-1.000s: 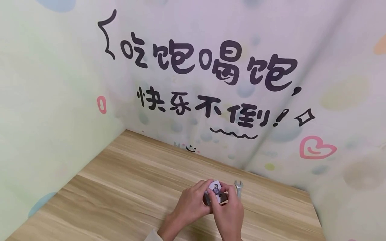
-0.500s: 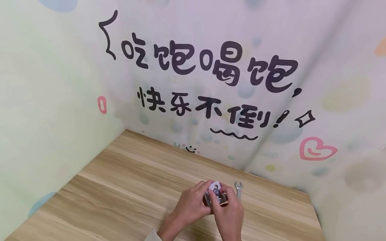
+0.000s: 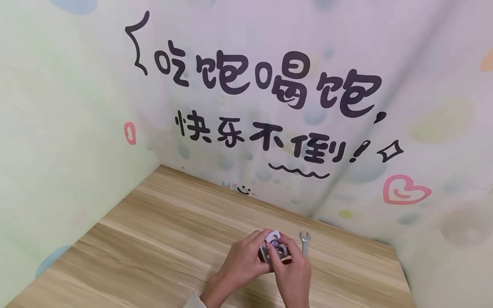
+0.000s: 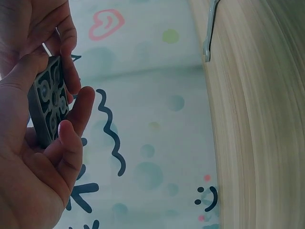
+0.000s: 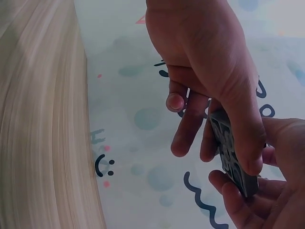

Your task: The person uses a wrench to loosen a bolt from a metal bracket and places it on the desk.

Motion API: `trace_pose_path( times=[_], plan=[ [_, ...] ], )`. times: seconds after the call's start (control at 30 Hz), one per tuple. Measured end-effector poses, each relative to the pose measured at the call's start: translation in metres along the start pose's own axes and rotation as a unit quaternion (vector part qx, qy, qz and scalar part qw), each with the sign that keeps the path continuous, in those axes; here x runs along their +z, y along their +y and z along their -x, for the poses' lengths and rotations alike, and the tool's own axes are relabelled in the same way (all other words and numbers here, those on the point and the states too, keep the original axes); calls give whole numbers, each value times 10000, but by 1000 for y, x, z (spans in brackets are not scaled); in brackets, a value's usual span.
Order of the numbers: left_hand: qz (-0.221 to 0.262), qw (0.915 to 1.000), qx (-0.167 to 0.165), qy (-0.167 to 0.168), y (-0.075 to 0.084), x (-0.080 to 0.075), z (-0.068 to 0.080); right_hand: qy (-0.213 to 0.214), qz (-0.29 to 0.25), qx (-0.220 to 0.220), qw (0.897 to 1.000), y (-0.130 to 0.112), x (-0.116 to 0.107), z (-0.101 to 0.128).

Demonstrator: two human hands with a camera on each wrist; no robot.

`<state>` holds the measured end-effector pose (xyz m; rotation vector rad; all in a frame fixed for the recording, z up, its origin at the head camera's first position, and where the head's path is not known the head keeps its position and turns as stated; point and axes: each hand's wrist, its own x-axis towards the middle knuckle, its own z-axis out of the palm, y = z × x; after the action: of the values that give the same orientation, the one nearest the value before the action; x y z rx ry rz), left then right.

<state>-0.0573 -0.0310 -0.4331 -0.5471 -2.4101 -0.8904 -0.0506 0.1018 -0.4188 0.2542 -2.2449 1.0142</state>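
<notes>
Both hands hold a small grey block [image 3: 285, 251] in the air above the table. A pale plate [image 3: 272, 235] with a hole lies on its upper side, and a bolt head [image 3: 274, 243] shows there. My left hand [image 3: 243, 258] grips the block from the left, its thumb along the near edge. From the right, my right hand [image 3: 293, 269] pinches the block, thumb by the bolt head and forefinger on the plate's far side. In the left wrist view, the dark underside of the block [image 4: 53, 98] has rounded recesses; the fingers partly cover it.
An open-end wrench [image 3: 304, 243] lies on the wooden table [image 3: 165, 239] just behind my right hand, its lower part hidden. Printed wall sheets [image 3: 231, 171] with dark lettering enclose the table at the back and sides.
The right forefinger and thumb shift slightly on the block. The pale plate has turned a little, and a hole in the grey block shows more. The wrench stays put.
</notes>
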Motion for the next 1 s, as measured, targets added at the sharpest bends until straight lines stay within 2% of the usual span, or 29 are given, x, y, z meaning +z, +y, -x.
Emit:
trace_pose_path(
  times=[0.23,0.47,0.8,1.0],
  plan=[
    [71,9999,-63,-37,-1,0,0,-209,-308,-38,9993,3,-1,1],
    [48,10000,-26,6,-2,0,0,-356,-380,98,9986,3,-3,0],
    [139,9998,-68,-85,-2,0,-1,-495,-535,25,9973,3,-3,-1],
    [155,9998,-86,-108,-1,-1,-1,-563,-494,279,9968,0,-5,-1]
  ],
)
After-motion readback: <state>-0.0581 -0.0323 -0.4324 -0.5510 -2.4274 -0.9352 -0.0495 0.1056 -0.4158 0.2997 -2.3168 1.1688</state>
